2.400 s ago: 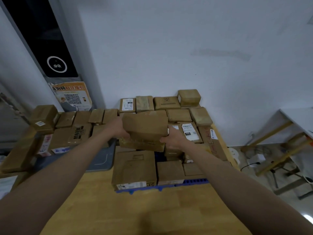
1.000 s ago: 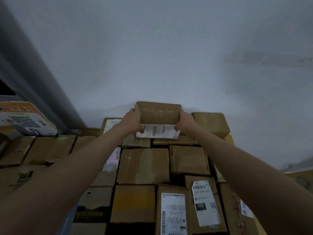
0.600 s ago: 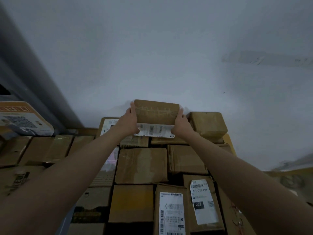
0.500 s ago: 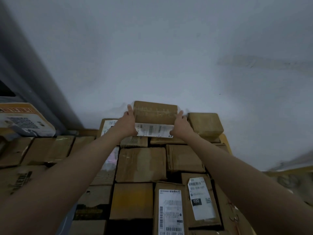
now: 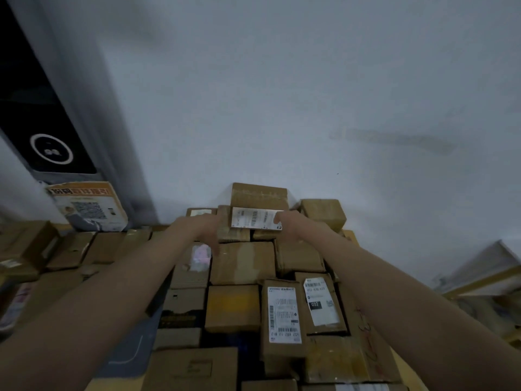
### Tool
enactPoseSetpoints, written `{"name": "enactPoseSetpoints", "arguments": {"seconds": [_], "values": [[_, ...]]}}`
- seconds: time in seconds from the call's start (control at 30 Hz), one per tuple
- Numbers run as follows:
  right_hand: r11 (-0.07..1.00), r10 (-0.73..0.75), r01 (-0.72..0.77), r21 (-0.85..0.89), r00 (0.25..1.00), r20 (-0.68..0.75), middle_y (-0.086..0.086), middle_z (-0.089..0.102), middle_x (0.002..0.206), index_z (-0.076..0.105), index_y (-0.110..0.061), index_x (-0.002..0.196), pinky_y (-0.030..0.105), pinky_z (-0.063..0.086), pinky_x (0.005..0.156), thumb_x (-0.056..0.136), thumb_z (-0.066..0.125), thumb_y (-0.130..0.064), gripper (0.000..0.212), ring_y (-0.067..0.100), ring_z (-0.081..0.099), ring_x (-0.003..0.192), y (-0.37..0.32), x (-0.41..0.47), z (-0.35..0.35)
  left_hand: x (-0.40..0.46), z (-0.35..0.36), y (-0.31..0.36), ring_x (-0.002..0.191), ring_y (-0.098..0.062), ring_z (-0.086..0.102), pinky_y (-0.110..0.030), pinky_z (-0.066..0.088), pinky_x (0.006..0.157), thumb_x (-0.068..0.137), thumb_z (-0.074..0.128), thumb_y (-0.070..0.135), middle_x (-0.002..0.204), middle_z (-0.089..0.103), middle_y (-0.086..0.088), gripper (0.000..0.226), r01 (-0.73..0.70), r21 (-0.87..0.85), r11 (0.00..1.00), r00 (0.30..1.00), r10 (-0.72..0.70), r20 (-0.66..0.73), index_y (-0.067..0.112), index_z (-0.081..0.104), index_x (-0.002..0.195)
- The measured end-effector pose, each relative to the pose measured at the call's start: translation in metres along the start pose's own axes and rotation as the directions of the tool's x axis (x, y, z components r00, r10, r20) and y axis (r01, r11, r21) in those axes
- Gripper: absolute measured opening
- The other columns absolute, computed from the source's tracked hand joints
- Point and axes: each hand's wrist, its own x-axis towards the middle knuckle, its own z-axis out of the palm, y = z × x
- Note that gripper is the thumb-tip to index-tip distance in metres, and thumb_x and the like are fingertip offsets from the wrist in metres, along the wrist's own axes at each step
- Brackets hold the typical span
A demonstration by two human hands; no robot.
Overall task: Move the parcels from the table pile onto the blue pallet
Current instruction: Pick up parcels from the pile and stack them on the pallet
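Note:
A brown parcel (image 5: 258,196) with a white label on its near face sits on top of the back row of stacked parcels, against the white wall. My left hand (image 5: 207,231) hovers just left of and below it, fingers apart and blurred, holding nothing. My right hand (image 5: 289,224) is at the label's right end with fingers spread, just touching or barely off the parcel. Below them the stack of brown parcels (image 5: 242,262) fills the view; the blue pallet is hidden under it.
A second pile of brown parcels (image 5: 84,249) lies to the left beside an orange QR-code box (image 5: 88,207). A dark panel with a ring light (image 5: 50,149) stands at far left. A yellow-framed table (image 5: 479,277) is at the right.
The parcel that both hands held against the back row now rests there. My left hand has let go and dropped back towards me; my right hand has opened. The camera has pulled back.

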Motion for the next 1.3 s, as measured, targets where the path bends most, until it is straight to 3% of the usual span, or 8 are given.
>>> {"name": "enactPoseSetpoints", "arguments": {"seconds": [0.17,0.33,0.47,0.63,0.77,1.03,1.13,1.3], "values": [[0.996,-0.062,0.065,-0.053,0.997,0.056,0.009,0.047,0.139,0.041,-0.013,0.141,0.041,0.048,0.098,0.088,0.069,-0.021,0.060,0.028,0.050,0.121,-0.038,-0.045,0.028,-0.050,0.025,-0.008,0.138,-0.026,0.036,-0.035,0.038,0.107,0.075,0.081,0.036,0.156,0.033,-0.007,0.104,-0.004,0.053,0.999,0.999,0.001,0.043,0.021,0.017,0.156],[0.996,-0.039,0.049,-0.078,0.991,0.124,0.000,0.049,0.098,0.041,-0.017,0.138,0.036,0.051,0.071,0.082,0.072,-0.024,0.064,0.016,0.049,0.073,-0.064,-0.079,0.049,-0.084,0.056,-0.030,0.136,-0.024,0.039,-0.034,0.039,0.104,0.076,0.078,0.044,0.154,0.034,-0.003,0.098,0.015,0.104,0.994,0.998,-0.021,0.057,0.022,0.024,0.153],[0.995,-0.032,0.043,-0.095,0.993,0.117,0.009,0.046,0.136,0.036,-0.018,0.146,0.040,0.051,0.085,0.086,0.070,-0.032,0.070,0.022,0.049,0.092,-0.085,-0.103,0.051,-0.108,0.064,-0.049,0.133,-0.025,0.041,-0.038,0.041,0.105,0.072,0.081,0.043,0.151,0.037,-0.002,0.095,0.013,0.121,0.993,0.998,-0.019,0.052,0.024,0.031,0.150],[0.992,-0.071,0.080,-0.098,0.994,0.083,0.010,0.053,0.129,0.046,-0.012,0.139,0.030,0.046,0.068,0.090,0.064,-0.031,0.055,0.020,0.055,0.084,-0.111,-0.127,0.049,-0.132,0.061,-0.067,0.130,-0.026,0.044,-0.040,0.042,0.104,0.072,0.082,0.039,0.147,0.043,-0.003,0.091,0.008,0.110,0.994,0.999,-0.013,0.040,0.022,0.036,0.148],[0.987,-0.111,0.120,-0.109,0.990,0.085,0.010,0.052,0.134,0.044,-0.012,0.141,0.033,0.050,0.082,0.092,0.062,-0.029,0.055,0.028,0.057,0.111,-0.123,-0.139,0.050,-0.143,0.063,-0.074,0.131,-0.025,0.043,-0.037,0.041,0.105,0.072,0.083,0.037,0.147,0.043,-0.003,0.090,0.023,0.079,0.997,1.000,-0.023,0.009,0.018,0.037,0.148],[0.958,-0.229,0.246,-0.146,0.965,0.128,0.010,0.051,0.140,0.044,-0.013,0.143,0.041,0.053,0.093,0.091,0.063,-0.033,0.058,0.029,0.055,0.117,-0.141,-0.136,0.060,-0.169,0.087,-0.085,0.127,-0.025,0.046,-0.033,0.044,0.096,0.074,0.081,0.036,0.147,0.043,-0.003,0.087,0.121,-0.033,0.992,0.992,-0.121,0.022,0.022,0.036,0.147],[0.932,-0.295,0.321,-0.169,0.942,0.161,0.007,0.046,0.144,0.040,-0.015,0.147,0.031,0.049,0.086,0.094,0.060,-0.036,0.061,0.027,0.052,0.120,-0.154,-0.131,0.071,-0.190,0.098,-0.101,0.126,-0.026,0.047,-0.031,0.042,0.091,0.075,0.080,0.039,0.146,0.043,-0.001,0.085,0.182,-0.052,0.982,0.983,-0.180,0.028,0.025,0.037,0.146],[0.919,-0.347,0.377,-0.113,0.912,0.218,0.007,0.033,0.154,0.030,-0.019,0.153,0.027,0.041,0.092,0.095,0.058,-0.036,0.066,0.026,0.042,0.133,-0.181,-0.126,0.086,-0.228,0.115,-0.141,0.121,-0.028,0.050,-0.033,0.045,0.087,0.076,0.081,0.034,0.141,0.047,-0.006,0.076,0.235,-0.098,0.967,0.972,-0.232,0.033,0.017,0.044,0.141]]}}
